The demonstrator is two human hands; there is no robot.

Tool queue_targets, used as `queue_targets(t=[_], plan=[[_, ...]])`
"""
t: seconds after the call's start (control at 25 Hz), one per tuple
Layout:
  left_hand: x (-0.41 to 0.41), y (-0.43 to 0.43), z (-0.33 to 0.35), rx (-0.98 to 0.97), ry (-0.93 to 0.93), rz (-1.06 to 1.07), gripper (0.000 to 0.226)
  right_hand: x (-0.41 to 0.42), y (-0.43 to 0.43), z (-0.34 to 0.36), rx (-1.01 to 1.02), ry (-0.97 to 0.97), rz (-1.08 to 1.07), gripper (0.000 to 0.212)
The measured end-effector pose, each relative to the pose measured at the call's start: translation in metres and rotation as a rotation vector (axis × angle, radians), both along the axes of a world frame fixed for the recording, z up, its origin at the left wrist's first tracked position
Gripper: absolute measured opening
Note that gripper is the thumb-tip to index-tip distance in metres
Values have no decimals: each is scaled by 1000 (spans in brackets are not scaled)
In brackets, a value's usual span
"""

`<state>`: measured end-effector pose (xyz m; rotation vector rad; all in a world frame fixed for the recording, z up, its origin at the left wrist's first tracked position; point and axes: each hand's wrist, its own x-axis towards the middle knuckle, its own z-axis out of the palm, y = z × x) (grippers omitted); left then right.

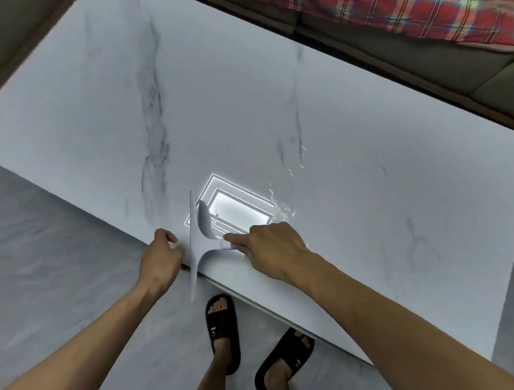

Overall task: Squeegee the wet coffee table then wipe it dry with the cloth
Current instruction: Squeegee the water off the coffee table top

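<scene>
Though not yet close to the end, looks to be well inside the first step, the squeegee pass. Right hand (269,251) closed around the handle of the white squeegee (198,242), forefinger stretched along it toward the blade. Blade lying across the near edge of the coffee table (257,102), lower part hanging past that edge over the grey floor (45,255), so probably pushing water off this side. Left hand (160,258) with curled fingers at the same edge, just beside the blade; cannot tell whether gripping the edge or only cupped to catch water. Thin lines and small beads of water (282,206) lying on the top, beside the bright reflection of a ceiling lamp (236,207) and near the right hand. Far and left parts of the marble-pattern top looking even, but impossible to tell dry from wet there. No wiping cloth identified anywhere; only a plaid fabric (387,11) on the sofa (444,65) behind the table, perhaps not the cloth. Left to do, judging by this view: more strokes over the wet streaks, then the whole drying with the cloth.
</scene>
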<state>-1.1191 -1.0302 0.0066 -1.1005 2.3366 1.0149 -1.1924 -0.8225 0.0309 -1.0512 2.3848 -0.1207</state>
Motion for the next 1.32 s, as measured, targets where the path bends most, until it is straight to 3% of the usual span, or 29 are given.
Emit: queue_targets(t=[0.24, 0.56, 0.84, 0.96, 1.12, 1.32], plan=[[-9, -19, -20, -31, -74, -59, 16, -17, -44, -39, -12, 16, -41, 38], [-39, 20, -30, 149, -218, -296, 27, -14, 121, -27, 70, -34, -406, 39], [-58, 69, -31, 121, -192, -349, 13, 18, 216, 10, 235, 32, -620, 40], [-65, 68, -29, 69, -105, -275, 13, 12, 190, 18, 157, 28, -540, 39], [-74, 46, -19, 39, -23, -194, 10, -18, 94, -6, 22, -7, -325, 37], [-82, 12, -18, 41, -87, -248, 11, -59, 27, -30, 33, 65, -289, 52]])
